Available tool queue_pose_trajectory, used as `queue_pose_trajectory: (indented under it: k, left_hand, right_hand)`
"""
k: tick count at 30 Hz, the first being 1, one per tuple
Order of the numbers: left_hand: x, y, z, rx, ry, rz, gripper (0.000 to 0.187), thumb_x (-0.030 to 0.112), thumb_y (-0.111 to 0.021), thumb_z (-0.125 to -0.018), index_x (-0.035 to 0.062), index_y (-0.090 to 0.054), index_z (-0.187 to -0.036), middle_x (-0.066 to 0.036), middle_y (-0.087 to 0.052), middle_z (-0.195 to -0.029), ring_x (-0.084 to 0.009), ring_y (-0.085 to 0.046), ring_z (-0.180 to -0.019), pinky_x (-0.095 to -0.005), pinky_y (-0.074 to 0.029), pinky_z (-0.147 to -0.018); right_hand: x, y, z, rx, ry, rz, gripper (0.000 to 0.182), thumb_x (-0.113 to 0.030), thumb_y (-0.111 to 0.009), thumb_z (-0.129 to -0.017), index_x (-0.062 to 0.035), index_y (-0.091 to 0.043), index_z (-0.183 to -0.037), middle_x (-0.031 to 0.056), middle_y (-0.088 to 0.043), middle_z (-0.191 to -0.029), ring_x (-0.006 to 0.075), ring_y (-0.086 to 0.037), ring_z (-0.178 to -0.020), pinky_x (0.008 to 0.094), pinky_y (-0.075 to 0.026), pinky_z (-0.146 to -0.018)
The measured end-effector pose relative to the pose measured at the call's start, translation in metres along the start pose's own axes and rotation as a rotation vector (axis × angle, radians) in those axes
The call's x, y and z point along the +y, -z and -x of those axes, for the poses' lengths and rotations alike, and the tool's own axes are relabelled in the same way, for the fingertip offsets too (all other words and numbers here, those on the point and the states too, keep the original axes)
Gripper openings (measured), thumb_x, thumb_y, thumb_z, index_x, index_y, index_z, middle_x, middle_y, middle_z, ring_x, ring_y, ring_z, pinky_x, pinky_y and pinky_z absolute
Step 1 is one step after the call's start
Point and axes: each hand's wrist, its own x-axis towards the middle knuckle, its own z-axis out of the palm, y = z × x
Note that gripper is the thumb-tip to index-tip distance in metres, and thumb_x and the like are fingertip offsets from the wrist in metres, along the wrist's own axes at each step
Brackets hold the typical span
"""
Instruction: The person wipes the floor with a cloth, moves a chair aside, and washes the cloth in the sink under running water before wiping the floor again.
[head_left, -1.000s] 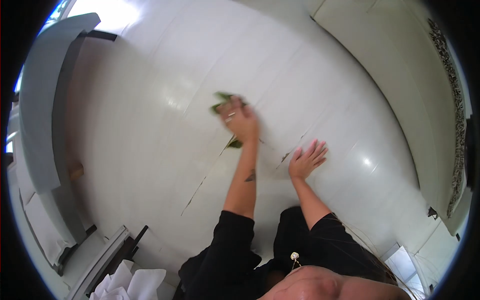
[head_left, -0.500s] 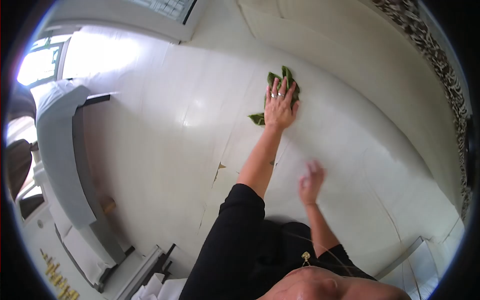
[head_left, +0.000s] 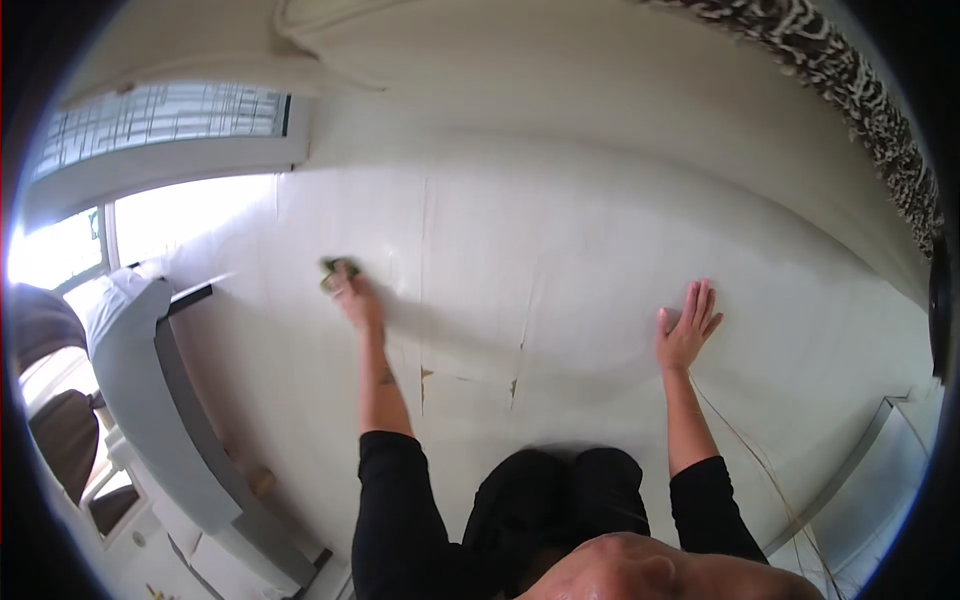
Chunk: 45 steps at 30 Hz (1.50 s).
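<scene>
My left hand [head_left: 358, 300] is closed on a bunched green cloth [head_left: 340, 267], on the white floor [head_left: 470, 240] to the left of my knees. Motion blurs the cloth and the fingers a little. Off to the right, my right hand [head_left: 687, 335] rests on the floor with its fingers stretched out and nothing in it. Between the two hands run thin seams, with small chipped spots [head_left: 514, 388] along them.
A beige covered piece of furniture [head_left: 560, 90] lines the far side, with a shaggy brown-and-white textile [head_left: 840, 80] on top. Grey furniture [head_left: 150, 390] stands at left. A white-framed glass panel [head_left: 170, 125] is at the upper left. Thin cords or strands [head_left: 745, 440] show at right.
My left hand has swept the cloth from the far middle to the left and nearer, and the cloth is now bunched. My right hand has come down flat on the floor. The view has turned.
</scene>
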Motion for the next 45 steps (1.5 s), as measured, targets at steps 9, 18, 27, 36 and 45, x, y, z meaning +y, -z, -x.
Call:
queue_pose_trajectory:
  k: [9,18,27,36,45]
  left_hand:
    - [0.212,-0.077,-0.13,-0.033,-0.069,-0.055,0.039,0.032,-0.042,-0.089,0.0123,-0.053,-0.121,-0.014,-0.048,-0.132,-0.0351,-0.045,-0.117,-0.0477,-0.037,-0.095]
    - [0.399,-0.057,0.212,-0.42,-0.838,0.404,0.039,0.018,-0.055,-0.084,0.0115,-0.053,-0.123,-0.013,-0.043,-0.136,-0.0348,-0.033,-0.13,-0.0516,-0.022,-0.107]
    - [-0.034,0.078,0.335,-0.04,0.453,0.067,0.05,0.017,-0.043,-0.088,0.0046,-0.037,-0.136,-0.026,-0.041,-0.133,-0.0406,-0.048,-0.113,-0.0452,-0.039,-0.095]
    - [0.157,-0.031,0.254,-0.532,0.347,-0.602,0.047,0.026,-0.046,-0.087,0.0025,-0.044,-0.128,-0.017,-0.048,-0.125,-0.037,-0.055,-0.108,-0.0462,-0.049,-0.082]
    - [0.436,-0.039,0.458,-0.672,-0.808,0.422,0.059,0.011,-0.052,-0.082,0.014,-0.035,-0.139,-0.009,-0.025,-0.148,-0.0334,-0.015,-0.138,-0.0522,-0.011,-0.112]
  right_hand:
    - [0.003,0.001,0.002,-0.062,0.02,-0.048,0.07,-0.041,-0.048,-0.086,-0.0066,-0.025,-0.142,0.008,-0.018,-0.151,0.0323,-0.014,-0.139,0.0591,-0.004,-0.109]
    - [0.004,0.003,0.002,-0.084,-0.01,-0.053,0.069,-0.043,-0.048,-0.086,-0.0079,-0.027,-0.141,0.0074,-0.019,-0.15,0.0307,-0.016,-0.139,0.0588,-0.005,-0.109]
    - [0.005,0.006,0.004,-0.038,0.004,-0.08,0.069,-0.043,-0.05,-0.084,-0.0094,-0.03,-0.141,0.004,-0.018,-0.151,0.0289,-0.019,-0.138,0.0599,-0.007,-0.108]
    - [0.04,0.027,0.011,-0.119,0.162,-0.555,0.055,-0.023,-0.057,-0.08,-0.0126,-0.044,-0.132,0.0055,-0.034,-0.143,0.0299,-0.024,-0.136,0.0559,-0.008,-0.11]
    - [0.324,0.043,0.037,0.319,-0.117,-0.21,0.041,-0.01,-0.059,-0.08,-0.0072,-0.054,-0.12,0.0163,-0.05,-0.127,0.0324,-0.043,-0.121,0.043,-0.034,-0.101]
